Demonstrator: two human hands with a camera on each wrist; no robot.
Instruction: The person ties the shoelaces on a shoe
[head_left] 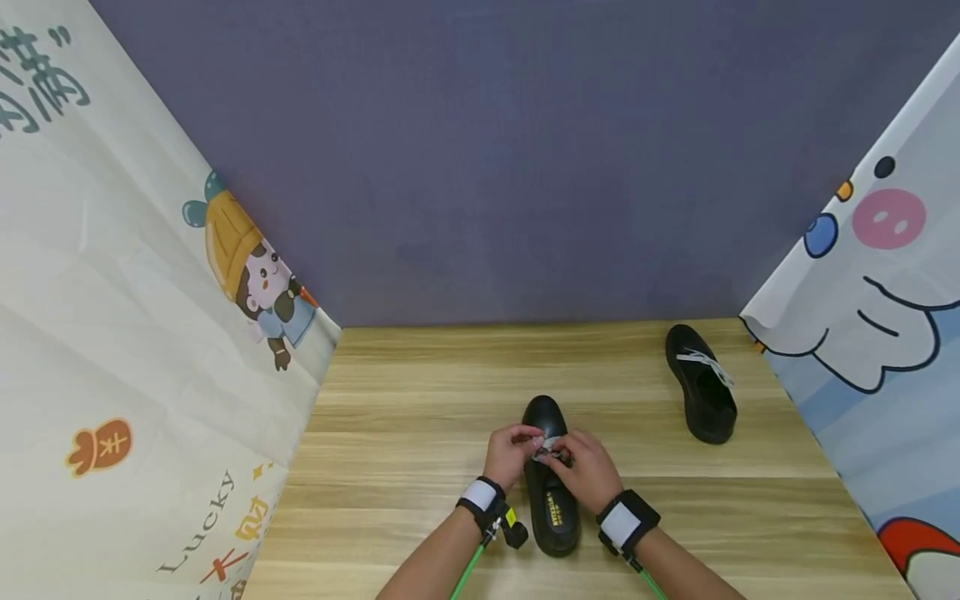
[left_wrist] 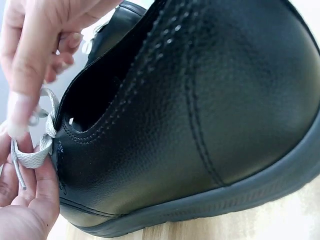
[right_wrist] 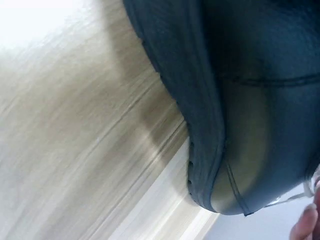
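A black leather shoe (head_left: 556,508) stands on the wooden floor with its toe pointing away and gold lettering on its insole. Over its tongue, both hands work on the pale grey shoelace (left_wrist: 34,156). My left hand (head_left: 508,457) pinches the lace on the left of the shoe. From the other side my right hand (head_left: 591,473) holds it between thumb and fingers. A loop of lace and a thin loose end show between the hands in the left wrist view. Only fingertips (right_wrist: 306,222) and a bit of lace appear at the right wrist view's lower right edge.
A second black shoe (head_left: 699,387) with a white lace lies farther off to the right on the wood-grain floor (head_left: 420,375). A dark blue-grey panel (head_left: 525,167) rises behind. Printed white sheets flank the floor at left (head_left: 135,333) and right (head_left: 900,317).
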